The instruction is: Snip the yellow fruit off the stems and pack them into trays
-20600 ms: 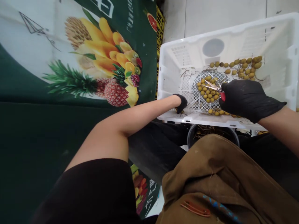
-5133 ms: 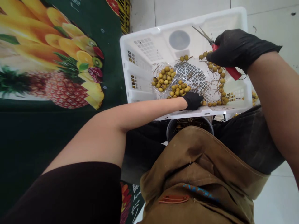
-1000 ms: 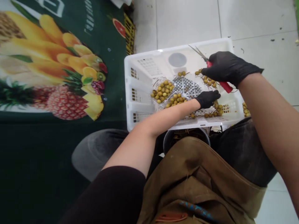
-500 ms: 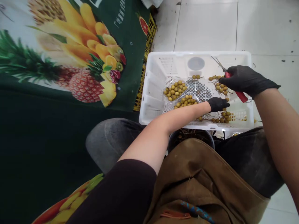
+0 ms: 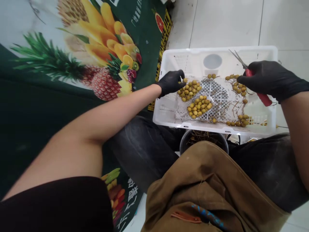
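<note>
My left hand (image 5: pixel 172 83), in a black glove, is at the left side of the white crate, with a longan (image 5: pixel 185 80) between thumb and forefinger over the corner of a clear punnet. That upper punnet holds many yellow-brown longans (image 5: pixel 189 91). A second filled punnet of longans (image 5: pixel 200 107) lies beside it, nearer to me. My right hand (image 5: pixel 267 79), also black-gloved, is closed around red-handled scissors (image 5: pixel 249 72) over the crate's right side; their thin blades point up-left, slightly apart. Below that hand lie longans on twigs (image 5: pixel 238 87).
The white plastic crate (image 5: pixel 166 120) spans my knees, with loose twigs on its mesh floor. More longans on stems (image 5: pixel 241 120) lie along its near side. A dark bucket of twigs (image 5: pixel 205 137) stands beneath. A green fruit-printed sheet (image 5: pixel 145 61) and yellow crate (image 5: pixel 164 38) border the left.
My left hand has moved left from the stemmed longans at the crate's right to the upper punnet. My right hand still holds the scissors. The view has shifted, so the crate appears further right.
</note>
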`<state>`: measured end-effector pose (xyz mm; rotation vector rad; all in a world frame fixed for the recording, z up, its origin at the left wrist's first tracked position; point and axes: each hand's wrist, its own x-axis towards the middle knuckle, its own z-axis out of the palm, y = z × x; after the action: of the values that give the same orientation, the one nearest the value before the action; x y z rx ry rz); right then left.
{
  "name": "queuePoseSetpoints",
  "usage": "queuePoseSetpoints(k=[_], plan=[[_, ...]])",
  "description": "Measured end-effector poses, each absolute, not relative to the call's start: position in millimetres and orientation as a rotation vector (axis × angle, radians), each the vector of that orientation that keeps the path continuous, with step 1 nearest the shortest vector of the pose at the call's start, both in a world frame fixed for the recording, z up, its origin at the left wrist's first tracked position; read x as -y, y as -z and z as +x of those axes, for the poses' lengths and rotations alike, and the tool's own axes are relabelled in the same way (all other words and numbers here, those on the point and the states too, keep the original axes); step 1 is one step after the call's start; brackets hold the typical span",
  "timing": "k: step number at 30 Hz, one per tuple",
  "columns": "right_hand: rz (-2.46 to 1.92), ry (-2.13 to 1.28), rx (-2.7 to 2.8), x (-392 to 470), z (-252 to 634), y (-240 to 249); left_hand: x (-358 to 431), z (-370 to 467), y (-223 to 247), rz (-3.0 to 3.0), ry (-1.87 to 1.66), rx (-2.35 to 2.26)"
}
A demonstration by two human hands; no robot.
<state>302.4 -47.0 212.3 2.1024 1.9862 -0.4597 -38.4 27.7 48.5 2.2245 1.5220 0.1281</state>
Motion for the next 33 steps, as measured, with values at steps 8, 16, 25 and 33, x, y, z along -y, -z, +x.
queuePoseSetpoints(k=[8, 16, 25, 33], plan=[[2.094, 0.407, -1.918, 45, 300, -208, -54, 3, -10, 2.253, -0.209, -1.373], [2.108, 0.430, -1.958, 46, 307, -195, -63, -5, -3, 2.331, -0.173, -1.197], [2.090, 0.471, -1.985, 50, 309, -195, -78, -35, 3, 2.289, 0.240, -1.493], [2.067, 0.425, -1.903, 48, 298, -202, -62, -23, 6, 2.310, 0.324, -1.500]])
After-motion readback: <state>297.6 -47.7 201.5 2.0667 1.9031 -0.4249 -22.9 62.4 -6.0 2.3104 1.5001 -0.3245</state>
